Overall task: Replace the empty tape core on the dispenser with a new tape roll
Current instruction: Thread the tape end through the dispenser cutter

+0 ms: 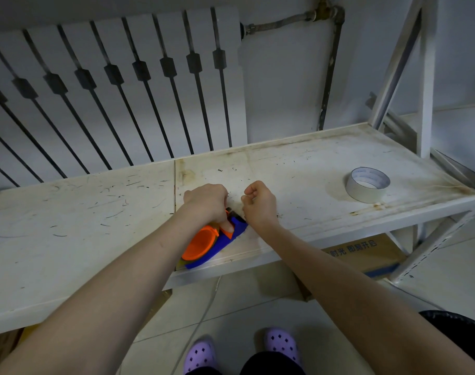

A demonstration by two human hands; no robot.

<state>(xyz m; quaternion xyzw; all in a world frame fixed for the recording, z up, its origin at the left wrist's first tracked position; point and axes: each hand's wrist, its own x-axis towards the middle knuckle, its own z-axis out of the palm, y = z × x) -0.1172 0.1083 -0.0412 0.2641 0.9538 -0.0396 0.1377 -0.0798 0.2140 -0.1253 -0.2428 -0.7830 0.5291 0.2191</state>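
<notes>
A blue and orange tape dispenser lies on the white metal shelf near its front edge. My left hand presses down on the dispenser's far end, thumb on the orange part. My right hand is closed in a fist just right of the dispenser's tip, fingers pinched together; whether tape is between them I cannot tell. A white tape roll lies flat on the shelf to the right, well apart from both hands.
A white radiator and a pipe stand behind the shelf. The shelf upright rises at the right. A cardboard box sits below the shelf. A thin cord hangs to the tiled floor by my purple clogs.
</notes>
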